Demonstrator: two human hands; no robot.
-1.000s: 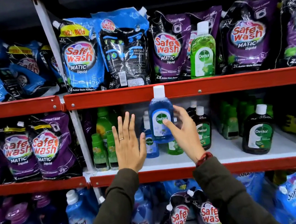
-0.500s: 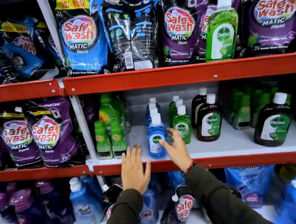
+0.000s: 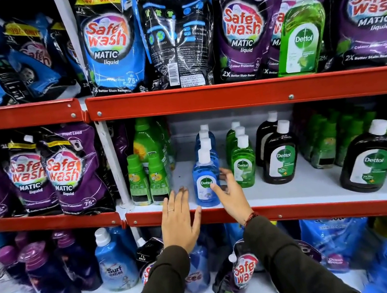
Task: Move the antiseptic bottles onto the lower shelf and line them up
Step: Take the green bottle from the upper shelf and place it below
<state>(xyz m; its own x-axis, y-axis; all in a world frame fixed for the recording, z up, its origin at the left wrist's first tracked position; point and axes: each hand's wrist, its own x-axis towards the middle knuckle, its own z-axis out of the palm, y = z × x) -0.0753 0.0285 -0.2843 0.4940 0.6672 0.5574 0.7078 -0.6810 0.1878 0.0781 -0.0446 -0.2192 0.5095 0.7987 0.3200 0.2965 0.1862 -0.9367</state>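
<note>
My right hand (image 3: 230, 197) curls loosely around the blue bottle (image 3: 205, 182), smooth clear plastic, white cap, upright at the white shelf (image 3: 294, 191) front. My left hand (image 3: 178, 220) hovers flat beside it, fingers spread, empty.

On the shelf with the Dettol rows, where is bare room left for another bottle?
Bare white shelf lies between the dark Dettol row and the lone dark bottle. A narrower strip separates the small green bottles from the blue row. The blue, green and dark rows stand close together.
</note>
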